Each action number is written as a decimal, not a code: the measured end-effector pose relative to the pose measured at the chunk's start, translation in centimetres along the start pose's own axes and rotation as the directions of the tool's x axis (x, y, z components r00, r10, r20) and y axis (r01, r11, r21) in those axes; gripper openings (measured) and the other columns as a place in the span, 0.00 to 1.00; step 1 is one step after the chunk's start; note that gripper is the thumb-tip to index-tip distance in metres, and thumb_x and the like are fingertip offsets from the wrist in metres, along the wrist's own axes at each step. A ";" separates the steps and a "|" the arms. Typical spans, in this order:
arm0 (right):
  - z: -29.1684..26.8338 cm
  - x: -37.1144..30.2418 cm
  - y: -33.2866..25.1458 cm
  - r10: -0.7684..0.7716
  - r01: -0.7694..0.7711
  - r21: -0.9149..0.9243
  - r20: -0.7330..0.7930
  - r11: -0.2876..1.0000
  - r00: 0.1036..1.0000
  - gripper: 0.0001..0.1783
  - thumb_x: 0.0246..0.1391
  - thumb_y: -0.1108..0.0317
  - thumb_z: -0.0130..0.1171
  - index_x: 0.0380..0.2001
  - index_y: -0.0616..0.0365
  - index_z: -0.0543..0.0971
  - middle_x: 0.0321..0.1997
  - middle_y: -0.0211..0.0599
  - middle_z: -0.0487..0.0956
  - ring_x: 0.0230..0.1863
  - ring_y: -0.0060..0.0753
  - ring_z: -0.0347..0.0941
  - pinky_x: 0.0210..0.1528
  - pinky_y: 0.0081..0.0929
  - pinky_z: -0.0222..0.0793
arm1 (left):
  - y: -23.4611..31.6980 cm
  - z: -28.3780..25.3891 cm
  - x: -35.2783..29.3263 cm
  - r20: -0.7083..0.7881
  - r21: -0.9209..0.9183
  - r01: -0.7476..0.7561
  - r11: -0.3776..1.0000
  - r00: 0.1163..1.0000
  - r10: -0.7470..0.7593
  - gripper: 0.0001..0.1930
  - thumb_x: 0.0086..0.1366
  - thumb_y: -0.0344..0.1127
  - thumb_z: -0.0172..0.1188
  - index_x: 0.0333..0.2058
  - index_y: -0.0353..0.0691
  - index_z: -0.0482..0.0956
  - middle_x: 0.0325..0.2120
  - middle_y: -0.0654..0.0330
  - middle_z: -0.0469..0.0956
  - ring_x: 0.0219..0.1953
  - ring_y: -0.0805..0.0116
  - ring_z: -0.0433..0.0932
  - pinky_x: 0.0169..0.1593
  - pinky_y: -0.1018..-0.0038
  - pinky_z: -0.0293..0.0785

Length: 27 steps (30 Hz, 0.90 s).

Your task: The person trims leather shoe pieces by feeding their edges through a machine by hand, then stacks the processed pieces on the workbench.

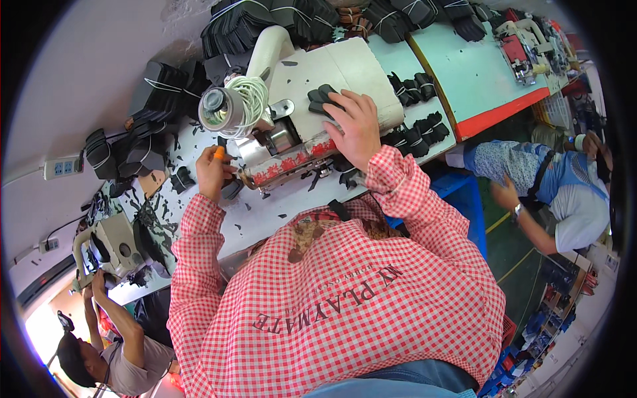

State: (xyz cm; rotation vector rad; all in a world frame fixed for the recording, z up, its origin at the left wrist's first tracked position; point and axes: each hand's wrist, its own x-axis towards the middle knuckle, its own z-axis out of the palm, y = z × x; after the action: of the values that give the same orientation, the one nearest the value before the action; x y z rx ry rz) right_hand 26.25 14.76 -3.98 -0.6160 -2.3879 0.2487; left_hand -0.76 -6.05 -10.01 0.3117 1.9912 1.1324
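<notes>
My right hand [358,131] rests on the cream machine's flat top [312,73], fingers stretched out and thumb apart. Its fingertips touch a few small black padded pieces [322,98]. At the left end of the machine's chipped red front edge [292,162], my left hand [212,174] has its fingers curled in, with an orange cover [219,153] on one finger. A dark rounded piece [232,190] shows just below those fingertips; whatever they pinch is hidden. Between my hands sits a shiny metal roller [281,138] in the machine's opening.
A coil of white cable [249,106] hangs by a round grey lamp head [215,106]. Tied black bundles [249,26] line the wall, and others [421,132] lie right. Black scraps litter the white table [245,225]. Co-workers stand at left [136,345] and right [531,179].
</notes>
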 end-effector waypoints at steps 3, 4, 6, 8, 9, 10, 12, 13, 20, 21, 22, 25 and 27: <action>-1.2 -2.9 -2.2 0.195 -0.252 0.362 0.188 0.897 0.963 0.17 0.47 0.67 0.64 0.41 0.60 0.78 0.38 0.39 0.80 0.39 0.45 0.76 0.41 0.36 0.71 | -1.9 -0.2 2.5 -0.042 -0.033 0.074 0.997 0.996 -0.076 0.18 0.70 0.33 0.44 0.56 0.34 0.66 0.43 0.51 0.74 0.33 0.61 0.82 0.28 0.76 0.78; -1.5 -4.7 -2.9 0.274 -0.438 0.438 0.389 0.785 0.879 0.17 0.49 0.66 0.63 0.42 0.62 0.77 0.35 0.41 0.80 0.35 0.44 0.79 0.37 0.35 0.73 | -2.1 -0.1 3.5 -0.035 -0.041 0.074 0.996 0.997 -0.076 0.18 0.70 0.33 0.44 0.56 0.34 0.66 0.43 0.51 0.74 0.33 0.61 0.82 0.28 0.76 0.78; -0.6 -8.1 -3.4 0.284 -0.770 0.369 0.776 0.521 0.564 0.23 0.55 0.66 0.60 0.51 0.69 0.71 0.33 0.44 0.81 0.27 0.29 0.79 0.27 0.23 0.72 | -2.5 0.3 4.9 0.013 -0.146 0.071 0.987 0.997 -0.070 0.18 0.71 0.35 0.43 0.56 0.34 0.65 0.43 0.51 0.75 0.34 0.61 0.82 0.32 0.72 0.79; 0.8 -9.8 -3.8 0.325 -0.914 0.238 0.880 0.329 0.346 0.30 0.56 0.63 0.59 0.55 0.72 0.64 0.33 0.47 0.80 0.28 0.29 0.79 0.23 0.22 0.73 | -2.2 1.0 5.5 0.053 -0.150 0.067 0.986 0.997 -0.060 0.19 0.72 0.37 0.41 0.56 0.32 0.65 0.41 0.50 0.76 0.34 0.61 0.82 0.35 0.70 0.79; 1.9 -10.2 -4.0 0.360 -0.930 0.251 0.869 0.269 0.339 0.30 0.56 0.62 0.59 0.55 0.71 0.64 0.33 0.47 0.80 0.27 0.30 0.79 0.21 0.22 0.72 | -2.4 1.0 5.9 0.057 -0.151 0.060 0.987 0.997 -0.052 0.19 0.72 0.36 0.41 0.55 0.32 0.65 0.40 0.49 0.77 0.34 0.61 0.82 0.35 0.71 0.79; 3.2 -10.9 -4.2 0.396 -0.942 0.265 0.858 0.204 0.327 0.30 0.56 0.61 0.59 0.55 0.70 0.63 0.32 0.47 0.80 0.27 0.30 0.79 0.19 0.22 0.71 | -2.8 1.0 6.0 0.061 -0.148 0.058 0.987 0.997 -0.049 0.18 0.72 0.36 0.40 0.55 0.31 0.65 0.39 0.49 0.77 0.34 0.61 0.82 0.34 0.71 0.79; 6.4 -12.0 -3.5 0.414 -0.949 0.295 0.855 0.107 0.312 0.27 0.55 0.62 0.60 0.51 0.68 0.65 0.33 0.46 0.80 0.25 0.31 0.79 0.18 0.24 0.71 | -3.4 1.2 6.2 0.071 -0.172 0.041 0.984 0.997 -0.029 0.17 0.72 0.37 0.40 0.52 0.31 0.66 0.36 0.48 0.79 0.32 0.61 0.82 0.32 0.72 0.79; 7.8 -12.0 -3.0 0.412 -0.979 0.203 0.889 0.035 0.199 0.26 0.54 0.62 0.61 0.49 0.68 0.67 0.32 0.45 0.80 0.24 0.31 0.78 0.16 0.25 0.71 | -4.4 1.0 7.0 0.050 -0.138 0.013 0.990 0.999 -0.006 0.17 0.72 0.37 0.40 0.50 0.30 0.67 0.34 0.48 0.79 0.29 0.61 0.82 0.29 0.73 0.78; 11.2 -13.5 -2.5 0.681 -0.938 -0.050 0.701 0.344 0.213 0.18 0.43 0.62 0.64 0.30 0.69 0.81 0.29 0.53 0.82 0.25 0.43 0.80 0.30 0.35 0.76 | -4.6 1.7 7.6 -0.091 0.081 0.009 0.997 0.996 -0.002 0.20 0.72 0.45 0.42 0.35 0.31 0.74 0.20 0.52 0.78 0.13 0.66 0.76 0.14 0.74 0.68; 11.4 -13.8 -2.6 0.723 -0.863 -0.093 0.594 0.497 0.353 0.19 0.41 0.61 0.65 0.29 0.69 0.81 0.28 0.55 0.81 0.28 0.47 0.81 0.35 0.36 0.77 | -4.4 1.4 7.6 -0.045 -0.040 0.039 0.998 0.998 -0.041 0.22 0.72 0.48 0.43 0.35 0.31 0.73 0.20 0.54 0.77 0.13 0.67 0.75 0.14 0.76 0.67; 11.3 -13.7 -2.8 0.722 -0.861 -0.099 0.596 0.500 0.351 0.19 0.41 0.61 0.65 0.29 0.69 0.81 0.28 0.55 0.81 0.28 0.47 0.81 0.35 0.36 0.77 | -4.4 1.3 7.4 0.006 -0.161 0.078 0.984 0.997 -0.078 0.24 0.72 0.52 0.43 0.36 0.32 0.73 0.20 0.55 0.77 0.14 0.69 0.75 0.14 0.78 0.66; 10.9 -13.2 -3.0 0.736 -0.905 -0.053 0.602 0.423 0.309 0.20 0.41 0.61 0.65 0.30 0.71 0.81 0.26 0.56 0.80 0.33 0.55 0.80 0.41 0.41 0.76 | -4.2 0.9 7.2 0.023 -0.203 0.098 0.974 0.995 -0.095 0.22 0.71 0.49 0.48 0.39 0.31 0.74 0.23 0.56 0.78 0.17 0.70 0.76 0.17 0.79 0.68; 10.7 -12.9 -3.1 0.741 -0.920 -0.058 0.614 0.387 0.272 0.18 0.42 0.63 0.65 0.29 0.72 0.80 0.23 0.55 0.80 0.31 0.50 0.81 0.39 0.37 0.76 | -3.6 0.7 7.1 0.067 -0.251 0.097 0.963 0.994 -0.083 0.19 0.71 0.42 0.51 0.42 0.27 0.74 0.26 0.55 0.78 0.22 0.67 0.78 0.25 0.77 0.74</action>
State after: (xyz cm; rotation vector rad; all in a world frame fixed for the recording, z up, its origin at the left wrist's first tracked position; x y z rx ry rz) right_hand 27.04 5.55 -18.30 -1.8749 -2.1178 1.4541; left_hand -4.25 -3.68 -16.82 0.1164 1.7683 1.2890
